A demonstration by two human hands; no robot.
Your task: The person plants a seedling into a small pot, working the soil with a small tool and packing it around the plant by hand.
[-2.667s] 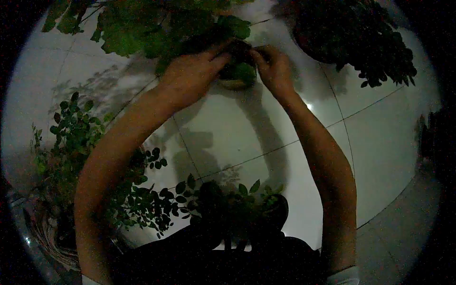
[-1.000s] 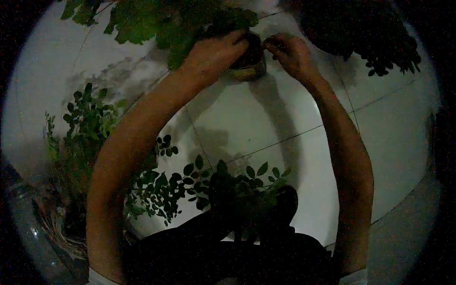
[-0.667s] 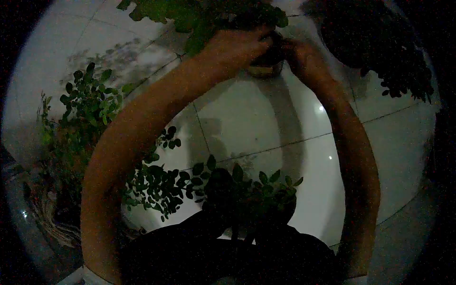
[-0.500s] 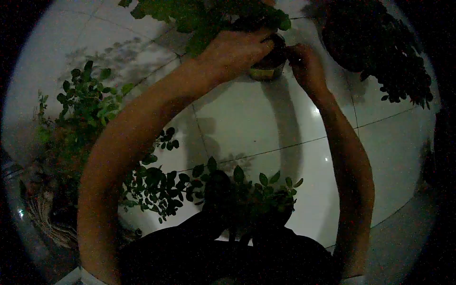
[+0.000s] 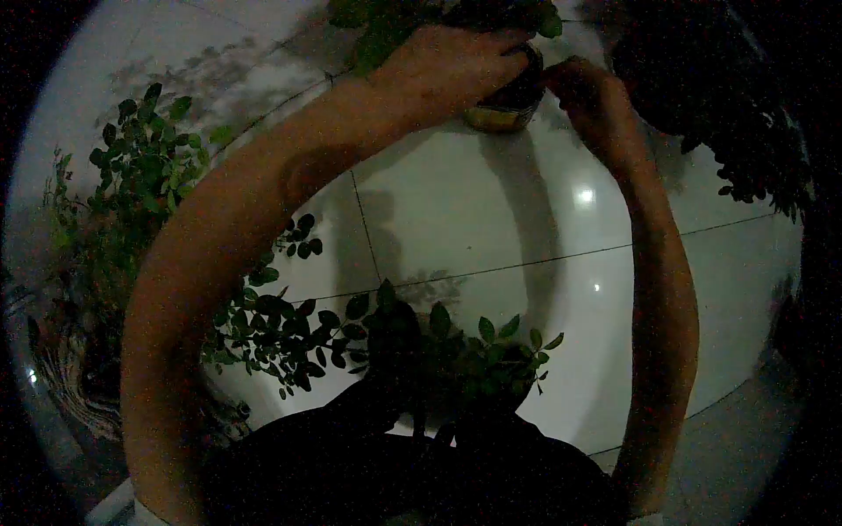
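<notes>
A small round pot (image 5: 500, 119) with a pale rim and dark contents stands on the tiled floor at the top centre. Green leaves of a plant (image 5: 386, 37) spread above and behind it. From the left, my left hand (image 5: 469, 63) reaches over the pot, its fingers bent at the dark contents; what they hold, if anything, is too dark to tell. My right hand (image 5: 583, 83) is at the pot's right side, its fingertips pinched together near the rim. Anything between them is too small to make out.
Leafy plants (image 5: 145, 158) stand at the left, above a piece of gnarled wood (image 5: 74, 377). More leafy stems (image 5: 289, 337) spread near my legs. A dark bushy plant (image 5: 702, 79) is at the upper right. Pale tiles (image 5: 456, 210) cover the floor.
The view has shifted slightly, and the pot appears a little higher and further right. My right hand has moved up and right in the picture. Fewer leaves show at the top.
</notes>
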